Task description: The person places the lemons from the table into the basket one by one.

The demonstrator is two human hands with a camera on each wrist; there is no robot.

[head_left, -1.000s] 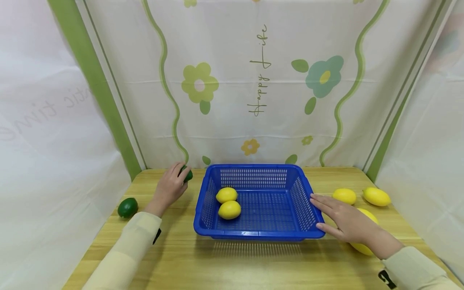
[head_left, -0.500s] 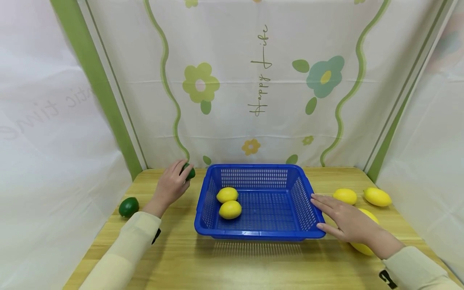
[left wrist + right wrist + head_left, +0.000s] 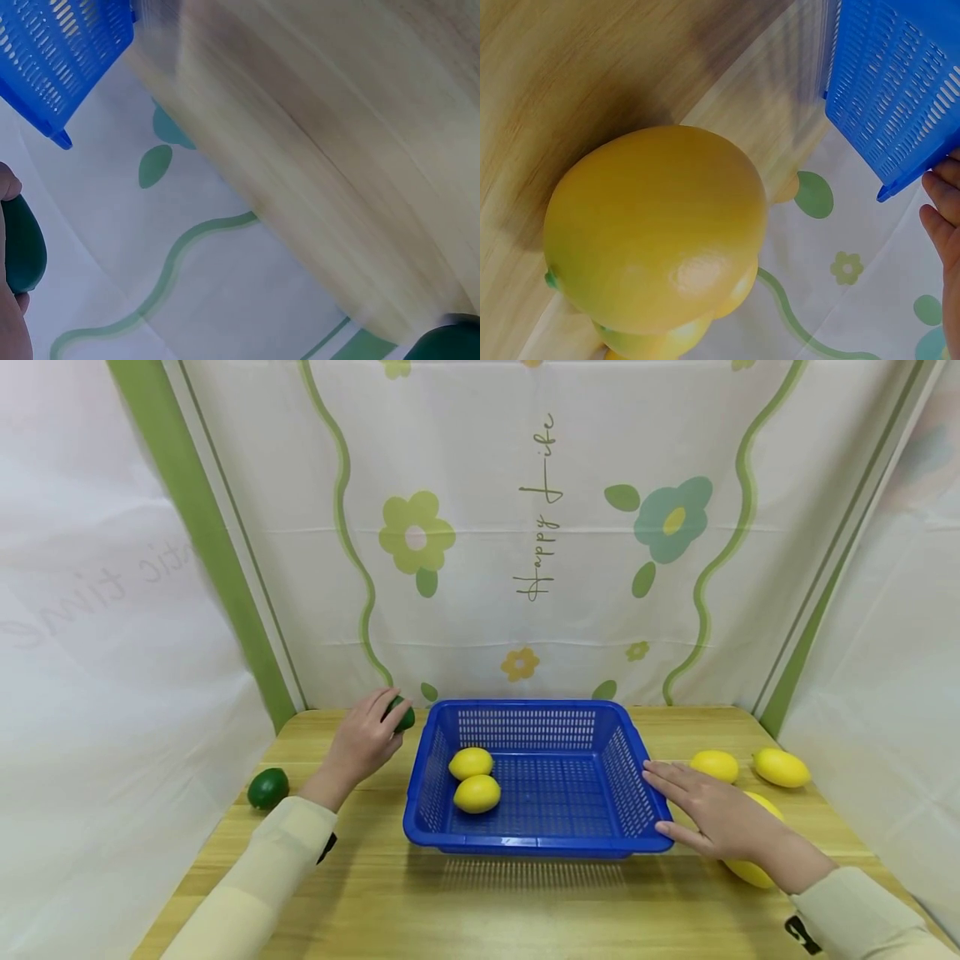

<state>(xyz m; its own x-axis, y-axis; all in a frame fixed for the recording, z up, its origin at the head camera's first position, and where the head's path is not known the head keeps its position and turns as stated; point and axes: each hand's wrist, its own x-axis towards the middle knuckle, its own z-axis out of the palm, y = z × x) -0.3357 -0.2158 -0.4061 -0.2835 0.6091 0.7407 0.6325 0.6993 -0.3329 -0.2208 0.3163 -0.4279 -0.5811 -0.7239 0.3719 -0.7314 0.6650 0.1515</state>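
My left hand point(image 3: 367, 739) grips a dark green, egg-shaped fruit point(image 3: 405, 717) from above, left of the blue basket's back corner. In the left wrist view part of this green fruit point(image 3: 24, 246) shows between thumb and fingers. Two lemons point(image 3: 471, 763) lie at the left inside the blue plastic basket point(image 3: 536, 843). My right hand point(image 3: 712, 814) rests its nearly straight fingers on the basket's right rim. Beneath that hand, partly hidden by it, is a large yellow fruit point(image 3: 656, 229).
A second dark green fruit point(image 3: 268, 788) lies by the left edge of the wooden table point(image 3: 525, 918). Two more lemons point(image 3: 780, 767) lie beyond the right hand. A flower-print curtain point(image 3: 465, 618) hangs along the table's back edge, with white sheets at both sides.
My left hand has moved slightly right and back with the green fruit, closer to the basket. The right hand and the basket have stayed put.
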